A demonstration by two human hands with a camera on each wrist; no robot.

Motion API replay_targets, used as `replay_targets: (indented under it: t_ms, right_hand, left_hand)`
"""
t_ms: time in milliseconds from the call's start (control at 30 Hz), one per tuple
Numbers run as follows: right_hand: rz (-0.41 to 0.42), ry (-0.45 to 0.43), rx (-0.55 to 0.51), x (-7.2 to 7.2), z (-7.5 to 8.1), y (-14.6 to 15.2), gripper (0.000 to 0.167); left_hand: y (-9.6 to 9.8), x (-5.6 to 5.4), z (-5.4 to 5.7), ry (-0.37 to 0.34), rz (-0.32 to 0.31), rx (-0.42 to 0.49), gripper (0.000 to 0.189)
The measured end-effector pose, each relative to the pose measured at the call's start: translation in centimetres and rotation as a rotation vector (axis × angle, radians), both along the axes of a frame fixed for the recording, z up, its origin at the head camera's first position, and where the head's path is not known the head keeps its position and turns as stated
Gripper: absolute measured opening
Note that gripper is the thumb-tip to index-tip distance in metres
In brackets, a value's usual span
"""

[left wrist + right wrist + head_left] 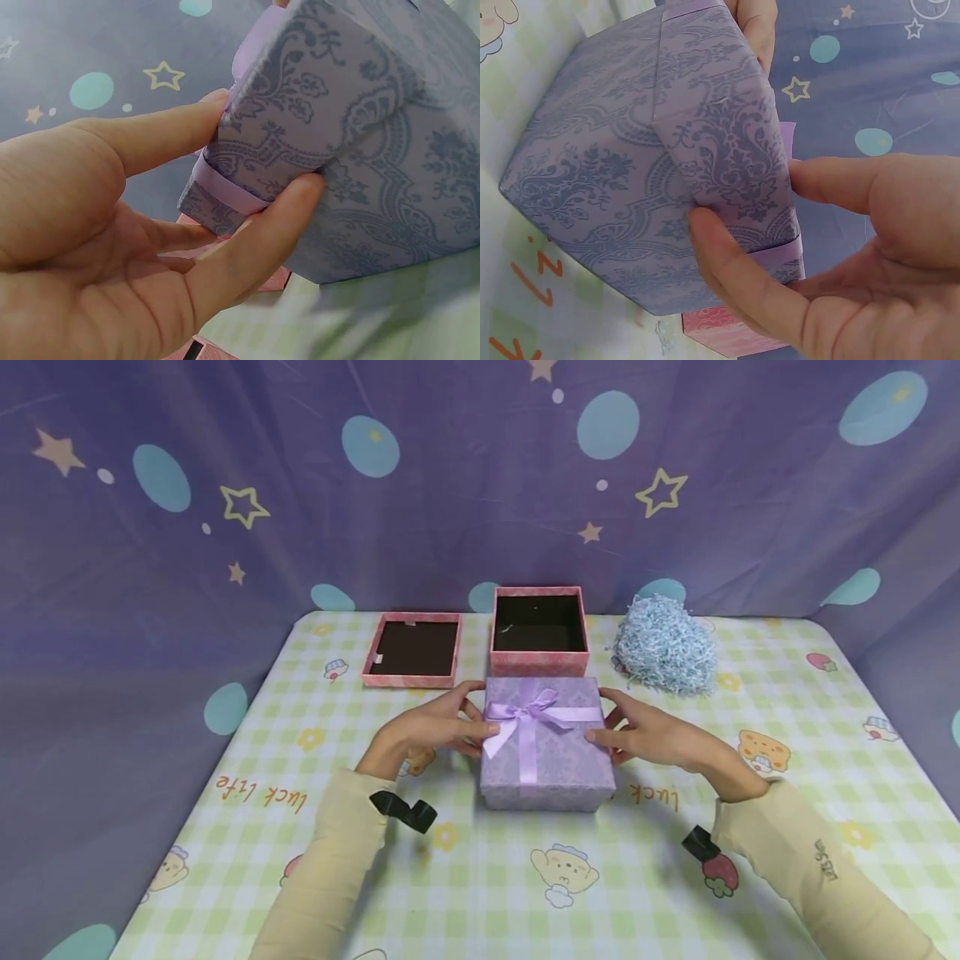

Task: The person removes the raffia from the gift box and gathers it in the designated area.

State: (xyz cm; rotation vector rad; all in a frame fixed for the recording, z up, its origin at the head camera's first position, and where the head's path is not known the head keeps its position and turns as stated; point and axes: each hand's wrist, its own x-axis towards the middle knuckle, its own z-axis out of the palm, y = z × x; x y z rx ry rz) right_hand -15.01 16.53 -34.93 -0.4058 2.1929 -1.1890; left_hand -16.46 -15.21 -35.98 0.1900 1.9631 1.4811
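A purple patterned gift box [564,760] with a lilac ribbon bow [531,710] stands on the table, its lid [322,105] seated over the base [420,202]. At the left side of the box, my left hand [438,722] pinches the lid, thumb on the top edge and fingertips at the lid's lower rim. My right hand [660,735] grips the opposite side likewise; in the right wrist view a fingertip [703,225] touches the seam between lid and base. The inside of the box is hidden.
Behind the purple box stands an uncovered pink box [540,663] with a dark inside. A pink lid [408,681] lies inside-up to its left. Light blue shredded paper [666,647] is heaped at the back right. A checked cloth [465,893] covers the table.
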Motion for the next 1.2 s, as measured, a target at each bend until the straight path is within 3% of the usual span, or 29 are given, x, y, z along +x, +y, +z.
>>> replay_targets:
  t_ms: [733,1200]
  right_hand:
    - [0.006,0.013,0.004,0.2,1.3,0.0,0.084]
    - [0.006,0.039,-0.004,0.2,2.3,0.1,0.085]
  left_hand:
    - [-0.1,-0.1,1.0,0.007,-0.006,0.012,0.085]
    - [0.0,0.0,2.2,0.033,-0.013,0.016,0.085]
